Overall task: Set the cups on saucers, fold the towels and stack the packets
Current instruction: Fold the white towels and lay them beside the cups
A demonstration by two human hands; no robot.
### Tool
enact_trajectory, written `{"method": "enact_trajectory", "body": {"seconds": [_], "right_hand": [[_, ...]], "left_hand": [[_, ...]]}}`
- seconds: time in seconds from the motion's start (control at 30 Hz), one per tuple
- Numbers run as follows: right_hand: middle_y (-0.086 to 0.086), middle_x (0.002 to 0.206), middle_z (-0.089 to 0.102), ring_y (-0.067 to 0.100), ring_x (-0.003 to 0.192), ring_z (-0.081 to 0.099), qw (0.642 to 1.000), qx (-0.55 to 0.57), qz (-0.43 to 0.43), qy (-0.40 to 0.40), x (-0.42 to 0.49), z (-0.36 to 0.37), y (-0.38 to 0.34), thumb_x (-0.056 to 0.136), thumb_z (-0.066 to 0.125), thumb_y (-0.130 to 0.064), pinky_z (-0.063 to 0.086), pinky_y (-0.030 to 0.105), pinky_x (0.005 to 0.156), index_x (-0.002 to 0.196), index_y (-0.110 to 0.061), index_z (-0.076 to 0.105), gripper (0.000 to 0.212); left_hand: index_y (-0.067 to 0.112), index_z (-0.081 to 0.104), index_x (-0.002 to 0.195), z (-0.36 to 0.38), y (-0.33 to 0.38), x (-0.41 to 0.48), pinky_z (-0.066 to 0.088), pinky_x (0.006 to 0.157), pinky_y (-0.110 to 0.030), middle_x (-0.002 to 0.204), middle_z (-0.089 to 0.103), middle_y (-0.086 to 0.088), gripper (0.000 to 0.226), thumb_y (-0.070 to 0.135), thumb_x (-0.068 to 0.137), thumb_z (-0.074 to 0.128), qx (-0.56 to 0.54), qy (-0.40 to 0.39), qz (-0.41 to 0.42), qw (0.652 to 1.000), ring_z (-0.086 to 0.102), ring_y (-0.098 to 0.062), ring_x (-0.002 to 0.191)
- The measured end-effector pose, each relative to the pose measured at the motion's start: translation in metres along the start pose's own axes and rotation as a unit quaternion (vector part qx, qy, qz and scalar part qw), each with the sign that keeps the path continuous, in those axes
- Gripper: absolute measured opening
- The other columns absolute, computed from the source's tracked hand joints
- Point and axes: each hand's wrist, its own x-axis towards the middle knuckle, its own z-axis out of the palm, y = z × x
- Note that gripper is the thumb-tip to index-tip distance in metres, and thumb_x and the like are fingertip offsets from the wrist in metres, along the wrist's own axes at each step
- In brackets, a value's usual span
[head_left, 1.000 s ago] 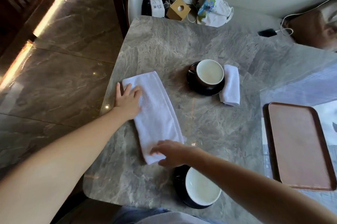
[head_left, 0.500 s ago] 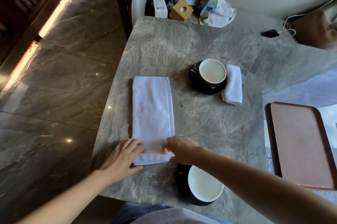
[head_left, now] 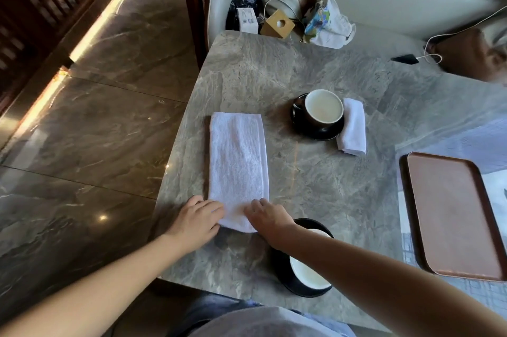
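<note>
A white towel [head_left: 237,161], folded into a long strip, lies on the grey marble table [head_left: 315,188] with its length running away from me. My left hand [head_left: 196,220] grips its near left corner and my right hand [head_left: 267,217] grips its near right corner; the near end is slightly lifted and curled. A black cup with a white inside [head_left: 323,110] stands on a black saucer [head_left: 310,130] further back. A second folded white towel [head_left: 354,126] lies right beside that saucer. Another cup on a saucer [head_left: 307,273] sits near me, partly hidden under my right forearm.
A brown tray [head_left: 452,215] lies at the table's right edge. A phone on a white cable [head_left: 404,58] rests at the far right. A seat behind the table holds bags and a small wooden box [head_left: 277,24]. The table's left edge drops to a glossy stone floor.
The towel has turned from slanted to straight. My left hand left its far end and came to the near left corner. Both hands now pinch the near end.
</note>
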Motion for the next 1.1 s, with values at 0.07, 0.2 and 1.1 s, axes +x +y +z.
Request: {"method": "enact_trajectory", "body": {"seconds": [0.07, 0.2, 1.1], "right_hand": [[0.012, 0.119, 0.047, 0.028, 0.108, 0.048, 0.999, -0.007, 0.013, 0.029, 0.001, 0.006, -0.003, 0.086, 0.052, 0.003, 0.047, 0.036, 0.078, 0.123, -0.005, 0.038, 0.04], [0.011, 0.116, 0.048, 0.029, 0.105, 0.049, 0.998, 0.023, 0.05, 0.039, 0.004, 0.009, -0.004, 0.081, 0.06, -0.003, 0.046, 0.037, 0.083, 0.119, -0.007, 0.04, 0.044], [-0.001, 0.103, 0.056, 0.028, 0.08, 0.06, 0.926, 0.286, -0.013, 0.247, -0.022, -0.051, 0.047, 0.094, 0.046, -0.026, 0.049, 0.041, 0.065, 0.102, -0.019, 0.053, 0.013]], "left_hand": [[0.02, 0.067, 0.071, 0.0, 0.001, 0.002, 0.029, 0.073, -0.024, 0.079, 0.07, 0.008, 0.011, 0.023, 0.073, 0.057, -0.02, 0.023, -0.037, 0.999, 0.064, -0.013, 0.066], [0.017, 0.061, 0.067, -0.001, 0.007, 0.005, 0.036, 0.067, -0.027, 0.059, 0.067, 0.002, 0.026, 0.028, 0.083, 0.043, -0.035, 0.026, -0.137, 0.99, 0.059, -0.024, 0.051], [0.016, 0.069, 0.095, -0.035, -0.011, 0.006, 0.049, 0.073, -0.031, 0.094, 0.064, 0.006, 0.019, 0.029, 0.08, 0.069, -0.2, 0.06, -0.076, 0.975, 0.062, -0.016, 0.084]]}}
